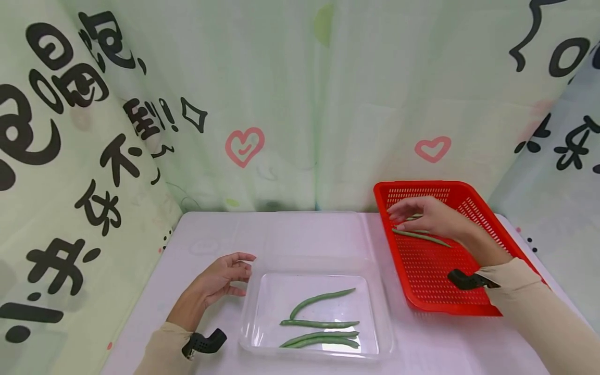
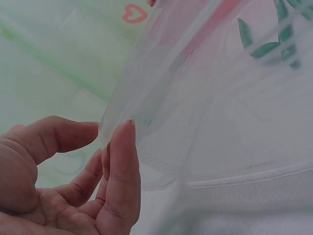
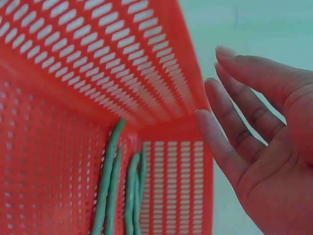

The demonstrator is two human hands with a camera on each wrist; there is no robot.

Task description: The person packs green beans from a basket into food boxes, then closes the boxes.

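Note:
A clear plastic container (image 1: 384, 333) holds several green beans (image 1: 323, 324) on its floor. My left hand (image 1: 225, 278) is at its far left corner; the left wrist view shows the thumb and fingertips (image 2: 124, 147) holding the rim (image 2: 110, 115). Over the far left part of a red plastic basket (image 1: 412, 297) is my right hand (image 1: 433, 216), its fingers loosely bent and holding nothing. Below it, several more green beans (image 3: 110, 181) lie near the basket's end wall (image 3: 171, 176). The hand covers part of them in the head view.
A white-covered table (image 1: 211, 234) carries both vessels, the basket to the right of the container. Behind the table hangs a pale green cloth (image 1: 290, 104) with pink hearts. Side cloths (image 1: 61, 208) with black writing stand at left and right.

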